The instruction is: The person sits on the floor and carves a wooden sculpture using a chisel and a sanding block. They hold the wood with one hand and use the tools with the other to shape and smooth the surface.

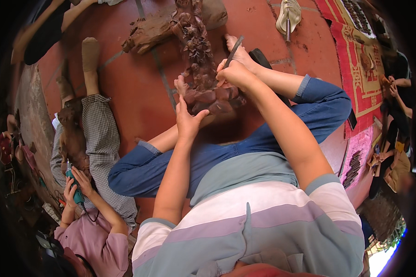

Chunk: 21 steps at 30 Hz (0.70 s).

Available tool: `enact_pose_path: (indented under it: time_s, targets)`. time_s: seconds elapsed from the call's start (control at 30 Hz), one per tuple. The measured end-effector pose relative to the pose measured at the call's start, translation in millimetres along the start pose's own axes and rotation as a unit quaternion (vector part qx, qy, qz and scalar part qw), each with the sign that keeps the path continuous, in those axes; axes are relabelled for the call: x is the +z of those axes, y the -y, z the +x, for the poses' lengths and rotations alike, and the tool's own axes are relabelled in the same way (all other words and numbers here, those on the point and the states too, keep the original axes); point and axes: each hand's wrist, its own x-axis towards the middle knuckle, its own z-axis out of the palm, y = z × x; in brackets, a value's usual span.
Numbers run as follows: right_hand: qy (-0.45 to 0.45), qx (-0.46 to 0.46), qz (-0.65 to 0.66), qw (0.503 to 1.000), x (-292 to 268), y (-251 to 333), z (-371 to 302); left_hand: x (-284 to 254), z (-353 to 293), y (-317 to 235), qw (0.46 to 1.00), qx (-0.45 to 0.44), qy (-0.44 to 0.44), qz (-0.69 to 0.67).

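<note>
A dark brown wood carving (196,51) with dense raised figures lies lengthwise away from me, its chunky base (217,99) nearest my lap. My left hand (188,121) rests against the base's near left side, fingers stretched out and thumb apart. Closed around a dark, narrow bar-like tool (235,50), my right hand (235,75) is at the right side of the carving just above the base. The tool's long end sticks up past my fist; its lower end is hidden, so its exact kind cannot be made out.
Under the carving's far part lies a rough wooden log (148,33). A pale bundle (289,16) with a metal-ended tool is on the red tiles. Left of me, a person holds a teal power tool (75,184) by a wood piece (74,134). A red patterned mat (346,60) lies right.
</note>
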Motion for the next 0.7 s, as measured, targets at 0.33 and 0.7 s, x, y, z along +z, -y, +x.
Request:
enact_pose_path:
  time_s: [0.33, 0.7]
  targets:
    - [-0.012, 0.068, -0.026, 0.997, 3, 14, 6, 1, 1, 5, 0.999, 0.026, -0.006, 0.029]
    - [-0.003, 0.1, -0.048, 0.994, 3, 18, 7, 3, 1, 7, 1.0, 0.015, -0.004, 0.01]
